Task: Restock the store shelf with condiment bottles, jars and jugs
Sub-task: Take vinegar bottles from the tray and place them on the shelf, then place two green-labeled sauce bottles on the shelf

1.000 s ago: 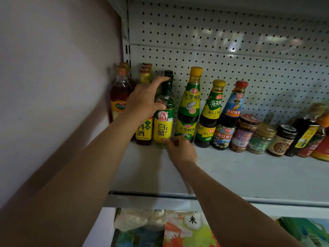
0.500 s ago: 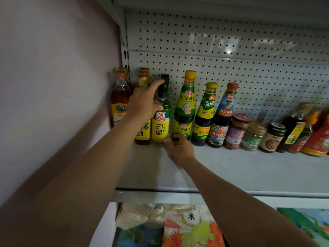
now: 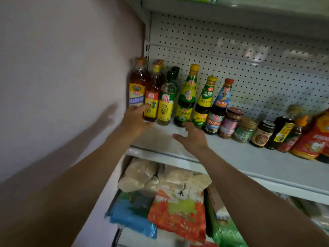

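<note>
Two bare, sleeveless forearms

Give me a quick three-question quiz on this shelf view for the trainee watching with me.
1. True or false: the right hand grips the white vinegar bottle.
2. Which stands nearest the wall? A) the cooking wine bottle with the blue label band B) the red-capped oyster sauce bottle C) the dark-lidded jar
3. Fill in: below the shelf lies an orange-red bag beside a ____ bag to its left.

Key: 1 false, it hovers with relaxed fingers, holding nothing. 2 A. 3 blue.
</note>
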`<state>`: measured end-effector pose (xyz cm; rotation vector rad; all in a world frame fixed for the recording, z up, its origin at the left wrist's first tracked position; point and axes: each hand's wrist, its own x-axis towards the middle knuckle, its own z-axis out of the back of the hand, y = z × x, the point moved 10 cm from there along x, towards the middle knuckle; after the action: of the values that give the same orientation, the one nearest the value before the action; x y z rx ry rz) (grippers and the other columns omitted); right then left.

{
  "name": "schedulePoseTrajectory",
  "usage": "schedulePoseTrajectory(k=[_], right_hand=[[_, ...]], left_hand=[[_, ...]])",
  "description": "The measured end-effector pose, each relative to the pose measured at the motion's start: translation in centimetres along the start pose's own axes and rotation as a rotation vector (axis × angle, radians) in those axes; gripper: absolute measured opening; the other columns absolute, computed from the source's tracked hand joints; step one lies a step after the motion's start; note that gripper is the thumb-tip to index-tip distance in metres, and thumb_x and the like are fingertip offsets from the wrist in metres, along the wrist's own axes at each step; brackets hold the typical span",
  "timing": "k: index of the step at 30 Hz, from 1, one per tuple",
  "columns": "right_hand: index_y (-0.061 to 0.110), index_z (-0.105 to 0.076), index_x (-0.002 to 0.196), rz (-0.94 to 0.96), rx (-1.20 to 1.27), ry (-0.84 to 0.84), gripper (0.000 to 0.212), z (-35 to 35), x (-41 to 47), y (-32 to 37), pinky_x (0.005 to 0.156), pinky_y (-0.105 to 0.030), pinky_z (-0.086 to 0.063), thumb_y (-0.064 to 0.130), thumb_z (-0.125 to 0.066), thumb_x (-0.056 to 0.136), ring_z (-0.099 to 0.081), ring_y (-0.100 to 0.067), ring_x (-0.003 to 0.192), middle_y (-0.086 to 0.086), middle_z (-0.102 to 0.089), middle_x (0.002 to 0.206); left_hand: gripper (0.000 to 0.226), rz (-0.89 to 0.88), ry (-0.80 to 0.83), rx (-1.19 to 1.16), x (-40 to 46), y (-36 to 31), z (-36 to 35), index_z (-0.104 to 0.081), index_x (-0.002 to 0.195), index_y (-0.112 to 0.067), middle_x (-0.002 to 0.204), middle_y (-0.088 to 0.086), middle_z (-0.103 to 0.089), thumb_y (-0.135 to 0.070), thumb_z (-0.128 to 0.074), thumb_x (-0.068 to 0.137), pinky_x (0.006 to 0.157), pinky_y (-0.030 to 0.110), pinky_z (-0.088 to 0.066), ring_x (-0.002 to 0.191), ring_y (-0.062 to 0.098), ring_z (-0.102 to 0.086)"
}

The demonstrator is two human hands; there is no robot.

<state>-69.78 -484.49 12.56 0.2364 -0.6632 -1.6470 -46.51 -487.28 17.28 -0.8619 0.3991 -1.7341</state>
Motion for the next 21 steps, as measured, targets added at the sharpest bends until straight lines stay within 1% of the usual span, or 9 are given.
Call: schedulePoseTrajectory(k=[2, 5, 7, 9, 11, 13, 15, 17, 21], right_hand=[[0.025, -0.049, 0.138, 0.047, -0.012, 0.057, 0.07, -0.9, -2.1, 0.6, 0.094, -0.039, -0.05, 0.057, -0.073, 0.081, -0.055, -0.028, 0.122, -0.005, -0.059, 0.135], [0.025, -0.049, 0.139, 0.132, -0.073, 0.167, 0.065, -2.9, -6.0, 1.1, 0.096, -0.037, -0.045, 0.052, -0.072, 0.084, -0.046, -0.028, 0.127, -0.005, -0.054, 0.134], [0.024, -0.049, 0.14, 0.201, -0.094, 0.214, 0.063, -3.9, -8.6, 1.4, 0.101, -0.038, -0.041, 0.047, -0.072, 0.085, -0.04, -0.027, 0.131, -0.005, -0.051, 0.137], [0.024, -0.05, 0.14, 0.26, -0.12, 0.239, 0.064, -4.9, -11.0, 1.2, 0.103, -0.038, -0.041, 0.042, -0.074, 0.083, -0.038, -0.025, 0.133, -0.004, -0.049, 0.14], [0.023, -0.05, 0.139, 0.336, -0.163, 0.243, 0.066, -5.9, -13.2, 1.0, 0.103, -0.039, -0.042, 0.04, -0.076, 0.081, -0.04, -0.026, 0.132, -0.003, -0.049, 0.141], [0.022, -0.047, 0.142, 0.402, -0.204, 0.259, 0.068, -7.4, -15.3, 0.5, 0.104, -0.038, -0.042, 0.041, -0.074, 0.083, -0.041, -0.026, 0.134, -0.004, -0.047, 0.143], [0.023, -0.045, 0.143, 0.434, -0.227, 0.305, 0.066, -9.5, -17.3, -0.6, 0.103, -0.037, -0.042, 0.039, -0.073, 0.084, -0.039, -0.026, 0.135, -0.005, -0.044, 0.145], [0.022, -0.045, 0.143, 0.418, -0.228, 0.375, 0.066, -12.2, -19.1, -2.4, 0.105, -0.036, -0.039, 0.036, -0.072, 0.084, -0.039, -0.027, 0.134, -0.005, -0.043, 0.146], [0.022, -0.042, 0.145, 0.364, -0.272, 0.545, 0.067, -18.0, -23.0, -6.5, 0.107, -0.036, -0.04, 0.037, -0.072, 0.086, -0.038, -0.028, 0.134, -0.004, -0.038, 0.149]], left_hand=[[0.078, 0.075, 0.002, 0.038, -3.9, 1.8, -0.2, -0.055, 0.139, -0.022, 0.133, 0.018, -0.052, -0.04, -0.082, 0.068, 0.101, 0.033, -0.038, 0.122, 0.034, -0.051], [0.071, 0.169, 0.011, 0.045, -9.6, 3.6, -1.0, -0.057, 0.137, -0.02, 0.134, 0.016, -0.055, -0.033, -0.083, 0.072, 0.098, 0.031, -0.037, 0.125, 0.03, -0.05], [0.073, 0.168, -0.011, 0.053, -12.9, 3.5, -1.3, -0.063, 0.13, -0.016, 0.123, 0.015, -0.063, -0.049, -0.075, 0.065, 0.094, 0.035, -0.042, 0.115, 0.031, -0.056], [0.067, 0.157, -0.028, 0.096, -16.0, 3.9, -2.1, -0.068, 0.123, -0.011, 0.114, 0.019, -0.066, -0.042, -0.07, 0.064, 0.092, 0.043, -0.046, 0.107, 0.037, -0.06], [0.069, 0.219, 0.008, 0.155, -18.8, 5.6, -3.8, -0.064, 0.13, -0.015, 0.123, 0.022, -0.062, -0.033, -0.078, 0.065, 0.098, 0.05, -0.045, 0.117, 0.043, -0.054], [0.076, 0.358, 0.066, 0.194, -21.9, 8.7, -5.8, -0.056, 0.137, -0.022, 0.135, 0.019, -0.052, -0.037, -0.082, 0.067, 0.103, 0.046, -0.04, 0.13, 0.039, -0.043], [0.077, 0.422, 0.108, 0.224, -24.9, 11.0, -7.6, -0.053, 0.139, -0.024, 0.138, 0.017, -0.048, -0.032, -0.084, 0.07, 0.104, 0.045, -0.04, 0.132, 0.036, -0.039], [0.076, 0.455, 0.147, 0.245, -27.7, 12.0, -8.9, -0.05, 0.141, -0.026, 0.141, 0.013, -0.045, -0.032, -0.083, 0.072, 0.105, 0.048, -0.041, 0.133, 0.034, -0.037], [0.069, 0.555, 0.239, 0.294, -32.9, 15.3, -11.7, -0.046, 0.144, -0.032, 0.15, 0.01, -0.033, -0.034, -0.077, 0.082, 0.108, 0.045, -0.038, 0.138, 0.029, -0.03]])
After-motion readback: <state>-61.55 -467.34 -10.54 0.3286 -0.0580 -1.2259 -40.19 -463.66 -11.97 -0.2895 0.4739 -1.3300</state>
